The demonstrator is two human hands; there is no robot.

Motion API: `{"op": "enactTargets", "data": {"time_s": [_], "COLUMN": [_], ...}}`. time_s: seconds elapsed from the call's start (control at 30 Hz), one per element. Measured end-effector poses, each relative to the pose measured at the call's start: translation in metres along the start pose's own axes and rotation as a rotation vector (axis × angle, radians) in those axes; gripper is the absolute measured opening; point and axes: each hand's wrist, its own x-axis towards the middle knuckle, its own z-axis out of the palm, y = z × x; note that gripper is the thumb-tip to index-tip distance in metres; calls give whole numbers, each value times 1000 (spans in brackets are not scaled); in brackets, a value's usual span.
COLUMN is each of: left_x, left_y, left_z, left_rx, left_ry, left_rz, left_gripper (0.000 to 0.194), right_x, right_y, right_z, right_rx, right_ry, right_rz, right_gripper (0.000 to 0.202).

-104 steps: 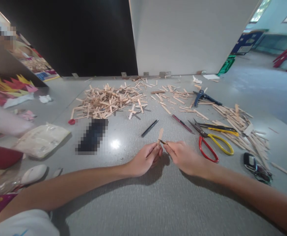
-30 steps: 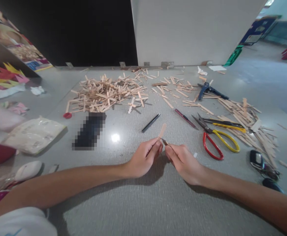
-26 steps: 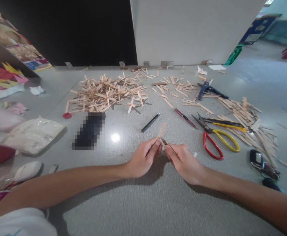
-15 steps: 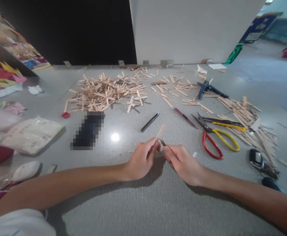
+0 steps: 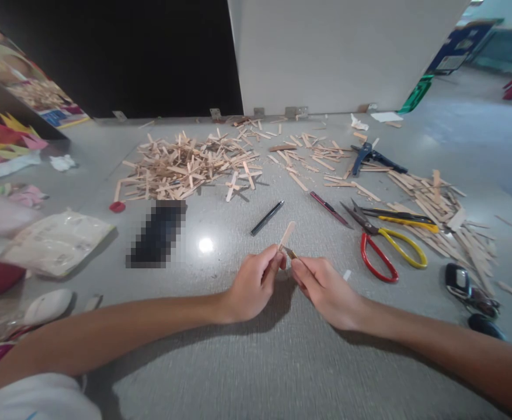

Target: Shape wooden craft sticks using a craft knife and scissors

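Near the middle of the grey table (image 5: 220, 373), my left hand (image 5: 253, 283) pinches a thin wooden stick (image 5: 288, 233) that points up and away. My right hand (image 5: 326, 289) is closed on a small blade tool (image 5: 291, 254), whose tip is at the stick just above my left fingertips. Most of the tool is hidden inside my right hand. Beyond the hands lies a black pen (image 5: 267, 218). A dark red pen-like tool (image 5: 330, 210) and scissors (image 5: 372, 230) with one red and one yellow handle lie to the right.
A heap of wooden pieces (image 5: 190, 166) lies at the back left, more sticks (image 5: 435, 204) at the right. Blue-handled cutters (image 5: 372, 156), a yellow-and-black knife (image 5: 400, 220), keys (image 5: 474, 300), a plastic packet (image 5: 63, 242) and a white mouse (image 5: 49, 306) surround the work area.
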Motion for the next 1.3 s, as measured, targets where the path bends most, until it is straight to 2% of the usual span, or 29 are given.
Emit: {"op": "enactTargets", "data": {"time_s": [0.47, 0.57, 0.8, 0.93, 1.17, 1.3], "left_x": [-3, -3, 2, 4, 6, 4], "left_y": [-1, 0, 3, 4, 5, 4], "left_z": [1, 0, -5, -4, -4, -4], "left_rx": [36, 9, -122, -190, -272, -248], "left_ry": [-17, -30, -122, -168, -125, -109], "left_rz": [25, 21, -10, -33, -119, -125], "left_gripper": [25, 29, 51, 53, 48, 45], "right_x": [-8, -7, 2, 5, 2, -1], "right_y": [-12, -8, 9, 11, -5, -17], "right_z": [7, 5, -9, -13, -16, -25], "right_rx": [-152, -234, -381, -441, -484, -563], "right_ry": [58, 70, 34, 38, 30, 20], "right_rz": [54, 6, -105, -124, -126, -73], "right_gripper": [44, 42, 32, 30, 36, 38]}}
